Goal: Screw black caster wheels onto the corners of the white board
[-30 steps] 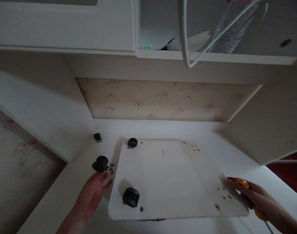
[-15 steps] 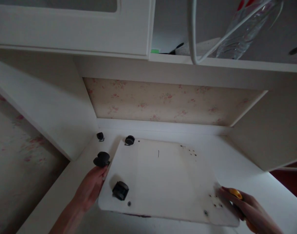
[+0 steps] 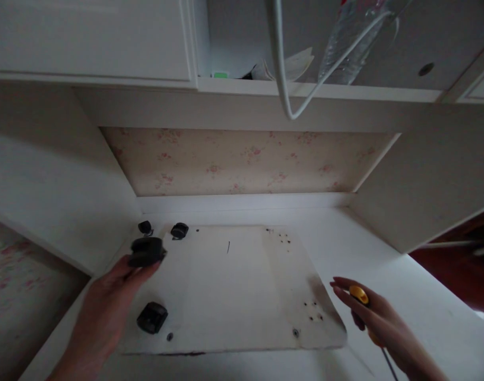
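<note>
Now left hand has grip clamped on a caster, lifted over left edge of board, seemingly unattached; right hand has come off board, grip around yellow-handled tool.

From the person's head, one camera is looking forward and down, quite near, at the left hand, the right hand and the worktop.

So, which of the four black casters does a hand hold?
The raised caster in the left hand. The others are unheld: a front caster and rear caster sit on the white board; a far-left caster rests off it.
</note>
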The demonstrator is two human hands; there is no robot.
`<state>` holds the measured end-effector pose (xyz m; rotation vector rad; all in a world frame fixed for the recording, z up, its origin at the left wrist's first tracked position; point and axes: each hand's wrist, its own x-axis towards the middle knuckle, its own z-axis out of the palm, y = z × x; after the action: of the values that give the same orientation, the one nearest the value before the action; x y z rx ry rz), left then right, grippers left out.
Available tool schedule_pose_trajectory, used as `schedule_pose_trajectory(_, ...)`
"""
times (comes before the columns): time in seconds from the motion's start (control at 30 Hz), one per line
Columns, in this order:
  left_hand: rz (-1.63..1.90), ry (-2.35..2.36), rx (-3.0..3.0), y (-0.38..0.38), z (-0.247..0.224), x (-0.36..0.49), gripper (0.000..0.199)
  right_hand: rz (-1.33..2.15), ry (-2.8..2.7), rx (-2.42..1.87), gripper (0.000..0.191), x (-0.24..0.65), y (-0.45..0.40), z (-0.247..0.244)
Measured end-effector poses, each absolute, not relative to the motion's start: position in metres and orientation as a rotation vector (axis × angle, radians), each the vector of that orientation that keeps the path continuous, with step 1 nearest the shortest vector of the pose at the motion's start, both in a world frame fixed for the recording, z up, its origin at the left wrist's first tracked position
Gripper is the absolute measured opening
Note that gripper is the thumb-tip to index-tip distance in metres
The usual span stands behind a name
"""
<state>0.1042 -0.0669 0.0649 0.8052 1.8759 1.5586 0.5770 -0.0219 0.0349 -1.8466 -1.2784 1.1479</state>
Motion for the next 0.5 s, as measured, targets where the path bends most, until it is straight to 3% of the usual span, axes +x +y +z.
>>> schedule_pose_trajectory(0.2, 1.09, 1.641, 1.547, 0.007, 0.08, 0.25, 0.013, 1.029, -1.34, -1.71, 0.063, 0.572, 0.0, 0.054)
schedule_pose_trajectory(0.3, 0.907, 1.676, 1.747, 0.048, 0.065, 0.3, 0.021, 0.925, -1.304, -1.613, 0.049, 0.567, 0.011, 0.058)
schedule_pose_trajectory(0.5, 0.779, 1.813, 1.846, 0.094, 0.032, 0.348, 0.019, 0.711, -0.861, -0.941, 0.023, 0.556, 0.029, 0.086)
